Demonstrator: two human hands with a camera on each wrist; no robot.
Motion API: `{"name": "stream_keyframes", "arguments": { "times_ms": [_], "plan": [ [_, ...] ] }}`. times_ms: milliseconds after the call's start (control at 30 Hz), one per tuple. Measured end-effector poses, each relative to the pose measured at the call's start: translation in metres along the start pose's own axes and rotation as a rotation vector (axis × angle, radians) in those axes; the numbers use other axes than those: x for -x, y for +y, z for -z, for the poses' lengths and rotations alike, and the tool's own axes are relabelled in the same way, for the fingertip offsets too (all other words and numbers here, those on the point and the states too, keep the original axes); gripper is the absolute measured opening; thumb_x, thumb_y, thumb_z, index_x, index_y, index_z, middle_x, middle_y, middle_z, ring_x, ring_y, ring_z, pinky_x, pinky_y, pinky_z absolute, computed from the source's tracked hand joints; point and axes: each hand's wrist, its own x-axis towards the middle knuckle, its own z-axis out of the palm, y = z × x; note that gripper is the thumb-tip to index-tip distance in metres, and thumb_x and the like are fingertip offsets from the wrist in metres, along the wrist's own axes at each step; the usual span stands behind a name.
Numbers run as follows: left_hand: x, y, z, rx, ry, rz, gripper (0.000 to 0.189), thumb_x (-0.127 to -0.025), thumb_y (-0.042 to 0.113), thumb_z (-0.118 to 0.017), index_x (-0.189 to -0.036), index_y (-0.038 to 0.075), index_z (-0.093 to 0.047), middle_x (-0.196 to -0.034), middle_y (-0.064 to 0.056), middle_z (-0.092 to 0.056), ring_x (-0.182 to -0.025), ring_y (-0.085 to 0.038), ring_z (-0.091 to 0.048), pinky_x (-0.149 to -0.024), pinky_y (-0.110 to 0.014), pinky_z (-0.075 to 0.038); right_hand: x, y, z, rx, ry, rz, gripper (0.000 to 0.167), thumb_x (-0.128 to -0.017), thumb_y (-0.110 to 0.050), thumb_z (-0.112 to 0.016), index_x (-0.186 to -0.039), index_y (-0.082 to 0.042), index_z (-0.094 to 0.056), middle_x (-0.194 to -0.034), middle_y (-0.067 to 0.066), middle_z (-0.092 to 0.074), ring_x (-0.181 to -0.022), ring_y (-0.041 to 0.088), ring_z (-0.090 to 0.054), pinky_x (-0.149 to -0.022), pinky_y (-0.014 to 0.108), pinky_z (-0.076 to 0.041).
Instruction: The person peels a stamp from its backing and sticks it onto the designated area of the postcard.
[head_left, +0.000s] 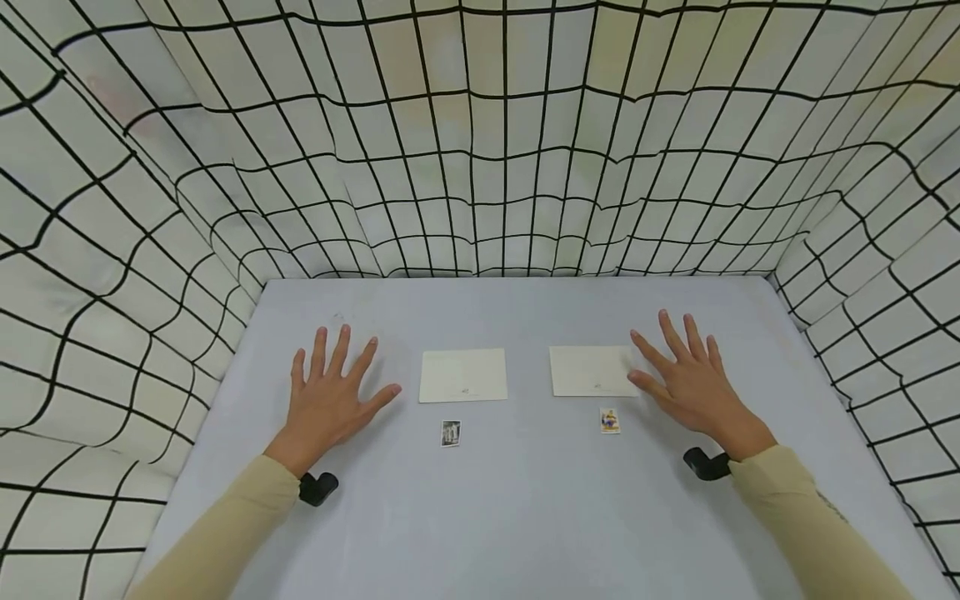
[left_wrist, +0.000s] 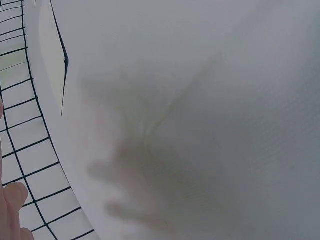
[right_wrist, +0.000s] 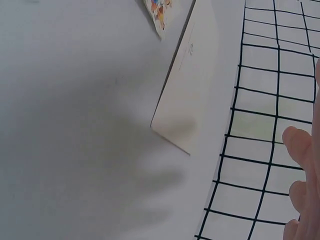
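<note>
Two off-white cards lie flat on the white table, a left card [head_left: 463, 376] and a right card [head_left: 592, 372]. In front of the left one is a small grey stamp [head_left: 451, 433]; a small colourful stamp [head_left: 610, 421] lies before the right one. My left hand [head_left: 327, 407] is spread above the table, left of the left card, holding nothing. Fingers spread too, my right hand [head_left: 693, 385] hovers at the right card, its thumb and index finger overlapping that card's right edge in the head view. Shadows of both hands fall on the table in the wrist views.
A white wall with black netting [head_left: 504, 167] stands behind the table [head_left: 480, 517] and along both sides. Each wrist wears a black camera, one by the left sleeve [head_left: 318, 489] and one by the right sleeve [head_left: 707, 464].
</note>
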Motion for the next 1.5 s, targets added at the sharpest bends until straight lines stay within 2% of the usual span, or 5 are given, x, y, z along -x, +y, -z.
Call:
{"name": "stream_keyframes", "arguments": {
  "times_ms": [467, 667, 1000, 1300, 1500],
  "plan": [
    [-0.006, 0.009, -0.012, 0.037, -0.012, -0.025, 0.086, -0.097, 0.068, -0.053, -0.163, 0.019, -0.033, -0.175, -0.021, -0.008, -0.162, -0.048, 0.006, -0.125, -0.072, 0.002, -0.01, -0.036, -0.018, -0.016, -0.005, 0.082, 0.073, -0.104, -0.063, -0.045, -0.165, -0.029, -0.026, -0.177, 0.015, 0.0, -0.162, 0.048, 0.007, -0.123, 0.076, -0.004],
    [-0.01, 0.014, -0.019, 0.077, -0.032, -0.049, 0.083, -0.099, 0.064, -0.054, -0.165, 0.02, -0.03, -0.175, -0.02, -0.007, -0.162, -0.046, 0.008, -0.126, -0.071, 0.003, -0.019, -0.053, -0.032, -0.062, 0.07, 0.13, 0.077, -0.101, -0.057, -0.058, -0.164, -0.022, -0.032, -0.175, 0.019, -0.014, -0.16, 0.05, -0.01, -0.123, 0.074, -0.016],
    [-0.017, 0.027, -0.028, 0.095, -0.024, -0.116, 0.079, -0.101, 0.053, -0.06, -0.164, 0.017, -0.03, -0.174, -0.021, -0.013, -0.162, -0.047, 0.0, -0.126, -0.071, -0.007, -0.033, -0.096, -0.057, -0.319, 0.216, 0.179, 0.066, -0.093, -0.036, -0.078, -0.147, -0.007, -0.053, -0.147, 0.022, -0.054, -0.135, 0.044, -0.052, -0.109, 0.06, -0.048],
    [-0.022, 0.034, -0.033, 0.098, -0.04, -0.171, 0.08, -0.103, 0.046, -0.06, -0.163, 0.005, -0.028, -0.173, -0.02, -0.02, -0.163, -0.044, -0.009, -0.127, -0.067, -0.016, -0.037, -0.138, -0.07, -0.523, 0.166, 0.155, 0.054, -0.091, -0.024, -0.08, -0.138, -0.005, -0.061, -0.129, 0.014, -0.068, -0.108, 0.026, -0.068, -0.091, 0.044, -0.058],
    [-0.028, 0.037, -0.036, 0.109, -0.071, -0.221, 0.078, -0.106, 0.044, -0.055, -0.164, 0.003, -0.025, -0.173, -0.019, -0.021, -0.163, -0.04, -0.011, -0.129, -0.064, -0.017, -0.038, -0.165, -0.081, -0.613, 0.147, 0.165, 0.051, -0.088, -0.02, -0.083, -0.134, -0.004, -0.064, -0.121, 0.011, -0.072, -0.1, 0.021, -0.069, -0.089, 0.038, -0.059]
  ]
}}
